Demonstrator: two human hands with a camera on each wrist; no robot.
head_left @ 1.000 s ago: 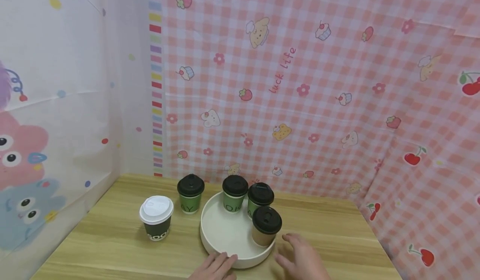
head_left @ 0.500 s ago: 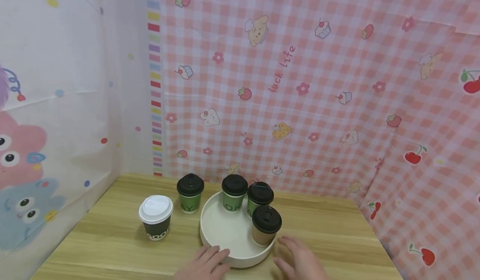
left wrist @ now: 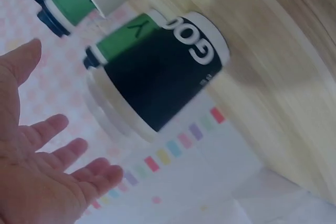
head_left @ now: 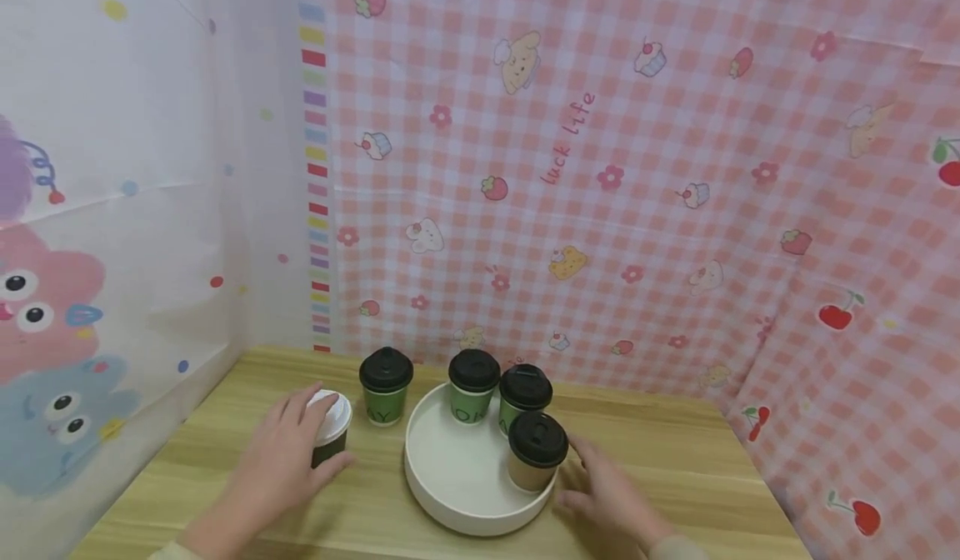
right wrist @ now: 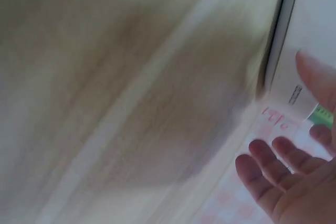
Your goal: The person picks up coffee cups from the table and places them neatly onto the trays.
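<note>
My left hand (head_left: pixel 273 460) is spread beside a black paper cup with a white lid (head_left: pixel 334 421), partly covering it in the head view. In the left wrist view, its extended fingers (left wrist: pixel 100 179) are apart from the cup (left wrist: pixel 163 74). My right hand (head_left: pixel 611 493), fingers loosely extended and holding nothing, is beside the right wall of a round cream tray (head_left: pixel 459 481). Inside the tray stand a brown cup with a black lid (head_left: pixel 529 470) and two green black-lidded cups, one at the back (head_left: pixel 470 404) and one at the right (head_left: pixel 511 414).
Another green cup with a black lid (head_left: pixel 385 403) stands on the wooden table (head_left: pixel 675 460), left of the tray and behind the white-lidded cup. A pink checked cloth (head_left: pixel 570 235) hangs along the back and right, a white printed cloth (head_left: pixel 165 235) on the left.
My left hand has left the tray's front rim and moved left to the white-lidded cup. My right hand has shifted slightly, staying by the tray's right side. The cups keep their places.
</note>
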